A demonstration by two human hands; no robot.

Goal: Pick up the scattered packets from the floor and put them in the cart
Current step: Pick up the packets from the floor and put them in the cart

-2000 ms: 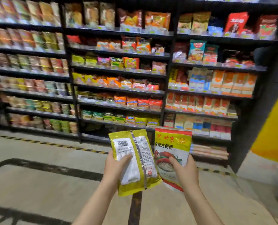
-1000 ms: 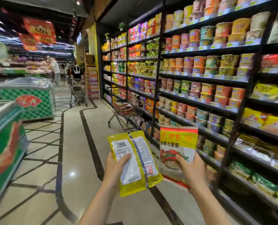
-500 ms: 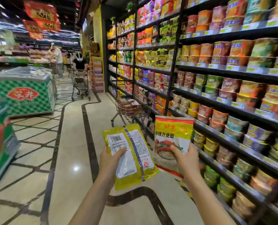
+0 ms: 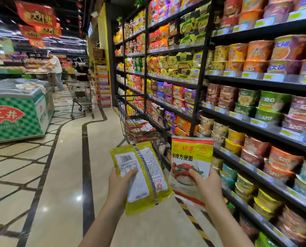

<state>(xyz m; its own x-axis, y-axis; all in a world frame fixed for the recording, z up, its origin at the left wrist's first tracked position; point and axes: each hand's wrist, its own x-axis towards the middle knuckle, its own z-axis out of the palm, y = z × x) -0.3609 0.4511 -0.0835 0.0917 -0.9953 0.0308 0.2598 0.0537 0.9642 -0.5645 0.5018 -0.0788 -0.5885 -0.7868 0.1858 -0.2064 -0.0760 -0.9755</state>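
Left hand (image 4: 121, 182) grips yellow packet (image 4: 141, 177), right hand (image 4: 205, 186) red-yellow packet (image 4: 191, 163) — packets hide cart (image 4: 139, 122) base.

Ahead of the two packets I hold side by side stands the cart (image 4: 139, 122) with packets inside, shelves (image 4: 255, 82) on my right, a freezer (image 4: 18, 111) on my left.

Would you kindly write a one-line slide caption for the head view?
Left hand holds a yellow-green packet, right hand a red-and-yellow noodle packet, facing the shopping cart.

Noodle shelves (image 4: 238, 82) right; green freezer (image 4: 16, 111) left
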